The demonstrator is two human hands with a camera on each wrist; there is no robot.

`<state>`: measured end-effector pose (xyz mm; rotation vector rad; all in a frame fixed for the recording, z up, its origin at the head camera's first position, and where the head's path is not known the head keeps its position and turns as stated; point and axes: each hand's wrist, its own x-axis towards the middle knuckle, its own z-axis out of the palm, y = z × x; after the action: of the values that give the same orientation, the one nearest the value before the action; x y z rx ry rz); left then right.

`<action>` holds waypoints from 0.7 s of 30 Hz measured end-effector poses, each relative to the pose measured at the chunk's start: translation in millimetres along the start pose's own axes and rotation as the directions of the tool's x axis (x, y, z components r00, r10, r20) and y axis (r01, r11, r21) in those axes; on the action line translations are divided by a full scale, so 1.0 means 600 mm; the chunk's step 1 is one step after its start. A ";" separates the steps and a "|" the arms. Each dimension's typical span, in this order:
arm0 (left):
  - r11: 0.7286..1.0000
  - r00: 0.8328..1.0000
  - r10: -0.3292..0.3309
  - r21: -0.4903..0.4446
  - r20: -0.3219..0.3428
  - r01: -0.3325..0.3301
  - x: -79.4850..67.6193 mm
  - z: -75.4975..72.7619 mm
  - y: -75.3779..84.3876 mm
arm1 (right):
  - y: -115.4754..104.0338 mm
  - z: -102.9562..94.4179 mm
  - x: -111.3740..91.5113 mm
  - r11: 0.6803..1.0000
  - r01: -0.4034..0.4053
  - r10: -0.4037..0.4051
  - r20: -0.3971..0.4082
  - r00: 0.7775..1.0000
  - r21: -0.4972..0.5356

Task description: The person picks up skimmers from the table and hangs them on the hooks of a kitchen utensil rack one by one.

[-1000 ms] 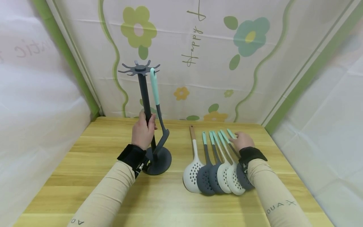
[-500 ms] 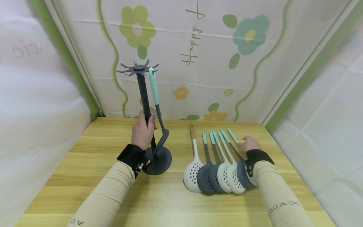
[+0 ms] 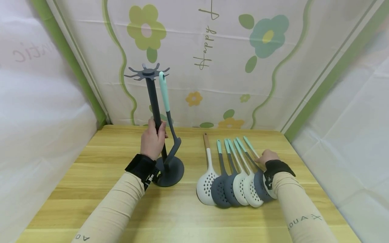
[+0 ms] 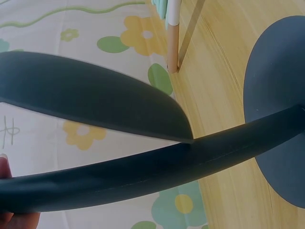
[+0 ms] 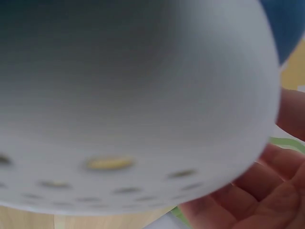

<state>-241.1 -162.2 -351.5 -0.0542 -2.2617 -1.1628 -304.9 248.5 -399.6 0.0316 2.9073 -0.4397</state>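
My left hand [image 3: 153,140] grips the black pole of a utensil stand [image 3: 153,98], whose round base [image 3: 176,173] sits on the table. From one hook of its top ring hangs a dark grey utensil [image 3: 165,92] with a teal handle and a bent head, seen from the side. My right hand [image 3: 268,156] pinches the shaft of the rightmost skimmer [image 3: 250,145], which has a teal handle and a white bowl. In the right wrist view that white perforated bowl [image 5: 143,129] fills most of the frame, and the curled fingers [image 5: 262,186] are partly hidden behind it.
Left of my right hand several skimmers lie overlapping in a row: a white one with a wooden handle [image 3: 206,141], then grey [image 3: 220,192] and white [image 3: 251,192] ones with teal handles. A printed curtain [image 3: 182,50] rises behind the wooden table [image 3: 100,155].
My right hand has moved slightly right and toward me, from the handle end of the rightmost skimmer down to its shaft. My left hand stays on the pole.
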 end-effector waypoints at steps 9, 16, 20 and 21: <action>1.000 1.000 -0.003 -0.002 0.000 0.003 0.000 0.000 0.002 | 0.004 0.001 0.000 1.000 0.005 -0.005 -0.013 1.000 0.002; 1.000 1.000 0.003 0.001 -0.007 -0.003 -0.001 0.000 0.001 | 0.058 0.036 0.064 1.000 -0.002 0.002 -0.009 1.000 -0.014; 1.000 1.000 0.003 0.000 -0.006 -0.003 -0.001 0.000 0.002 | 0.070 0.041 0.079 1.000 -0.008 0.008 -0.026 1.000 -0.017; 1.000 1.000 0.003 -0.001 -0.005 -0.003 -0.001 0.000 0.002 | 0.068 0.039 0.077 1.000 -0.012 0.011 -0.033 0.999 -0.018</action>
<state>-240.3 -161.6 -351.0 -0.0542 -2.2560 -1.1610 -343.3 279.8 -442.8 0.0532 2.9420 -0.4139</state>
